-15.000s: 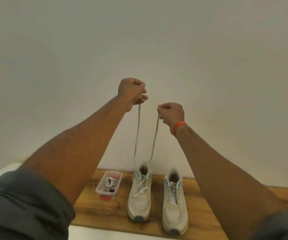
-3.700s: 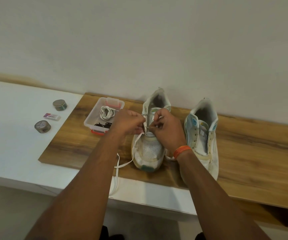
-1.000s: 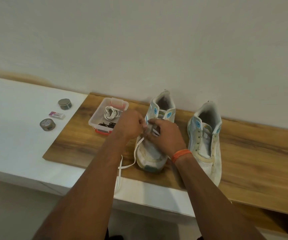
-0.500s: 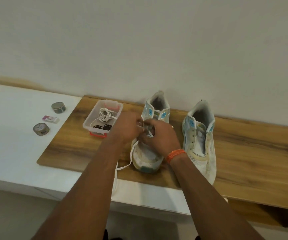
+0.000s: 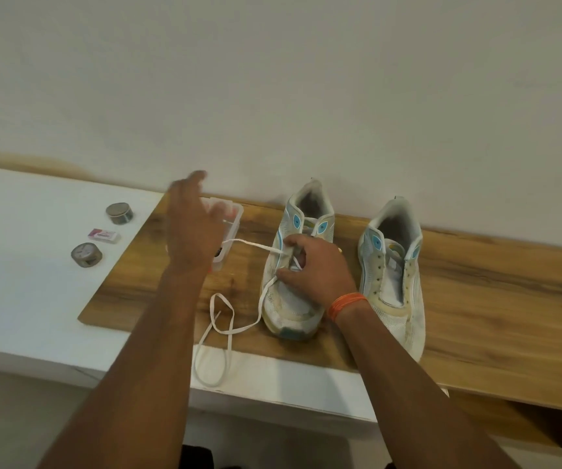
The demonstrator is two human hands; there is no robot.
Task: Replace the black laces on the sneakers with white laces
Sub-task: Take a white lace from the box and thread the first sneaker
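Mid-lacing: my left hand (image 5: 189, 231) pulls the white lace (image 5: 255, 246) at centre frame, grip unclear; my right hand (image 5: 316, 269) pinches the left sneaker (image 5: 289, 309); next eyelet needs threading.

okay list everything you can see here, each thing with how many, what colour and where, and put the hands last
sneakers: two, white with blue marks, on the wooden board, heels to the wall
white lace: one, threaded in the left sneaker, trailing over the board's front edge
plastic box: one, clear, left of the sneakers
wooden board: one, brown, on the white counter
round tins: two, grey, on the counter
eraser: one, white and pink, between the tins
wristband: one, orange, right wrist
hands: left pulling the lace, blurred; right on the left sneaker
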